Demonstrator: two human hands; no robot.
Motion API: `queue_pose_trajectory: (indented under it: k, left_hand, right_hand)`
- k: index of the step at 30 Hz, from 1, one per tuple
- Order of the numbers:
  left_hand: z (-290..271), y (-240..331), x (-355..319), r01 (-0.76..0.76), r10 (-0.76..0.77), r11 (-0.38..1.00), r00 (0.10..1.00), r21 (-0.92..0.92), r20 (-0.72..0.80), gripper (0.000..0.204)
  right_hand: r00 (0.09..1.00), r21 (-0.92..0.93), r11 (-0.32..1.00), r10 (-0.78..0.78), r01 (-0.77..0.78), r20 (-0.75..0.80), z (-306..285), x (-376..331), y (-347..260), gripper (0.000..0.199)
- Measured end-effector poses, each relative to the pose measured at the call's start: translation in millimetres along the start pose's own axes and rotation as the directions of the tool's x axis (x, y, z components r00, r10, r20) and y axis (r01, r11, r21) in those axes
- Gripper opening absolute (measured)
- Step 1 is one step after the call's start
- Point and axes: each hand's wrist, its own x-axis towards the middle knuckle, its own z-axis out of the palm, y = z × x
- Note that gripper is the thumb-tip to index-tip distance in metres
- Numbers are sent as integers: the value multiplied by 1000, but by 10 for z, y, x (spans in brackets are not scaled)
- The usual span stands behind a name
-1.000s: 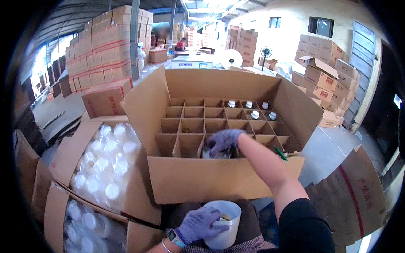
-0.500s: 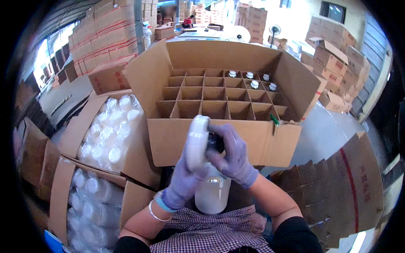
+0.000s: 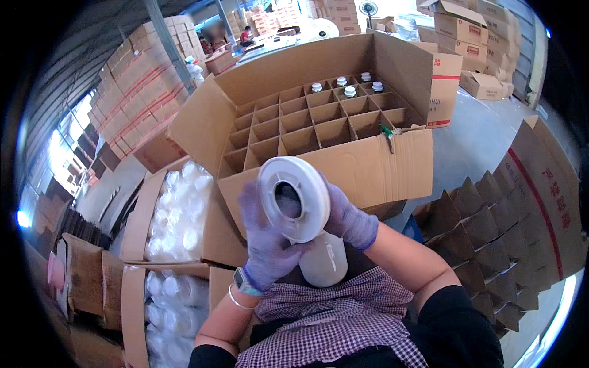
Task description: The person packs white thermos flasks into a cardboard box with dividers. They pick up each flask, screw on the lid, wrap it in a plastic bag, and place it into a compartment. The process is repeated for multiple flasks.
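Turned more face-on since the last frame, the white spool (image 3: 311, 199) is over the white tub (image 3: 325, 264), right fingers (image 3: 336, 208) clasping it, left fingers' (image 3: 250, 208) grip unclear. Behind: divided carton (image 3: 374, 168), grey floor (image 3: 451, 156), stacked boxes (image 3: 141, 86)

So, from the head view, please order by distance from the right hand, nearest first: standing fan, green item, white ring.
1. White ring: touches the right hand, on its left.
2. Green item: on the box's near edge.
3. Standing fan: far background.
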Motion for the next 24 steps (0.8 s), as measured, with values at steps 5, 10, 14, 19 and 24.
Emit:
queue_pose_trajectory:
  k: [5, 10, 14, 19, 24]
  left_hand:
    - [12, 88, 78, 155, -155, 928, 988, -339, 28, 77]
    - [4, 43, 121, -275, 230, 929, 953, 246, 198, 83]
    - [17, 100, -31, 472, -393, 282, 851, -835, 349, 100]
    - [222, -289, 32, -367, 362, 909, 930, 199, 62, 72]
    - [111, -603, -97, 130, -82, 950, 981, -283, 176, 67]
  right_hand:
    - [994, -374, 927, -62, 24, -89, 46, 20, -622, 32]
    - [996, -93, 992, 86, -83, 24, 10, -15, -26, 43]
    - [976, -326, 941, -146, 87, -161, 83, 24, -537, 30]
    - [946, 28, 961, 265, -275, 188, -118, 49, -50, 46]
    - [829, -312, 798, 556, -516, 52, -585, -3, 188, 41]
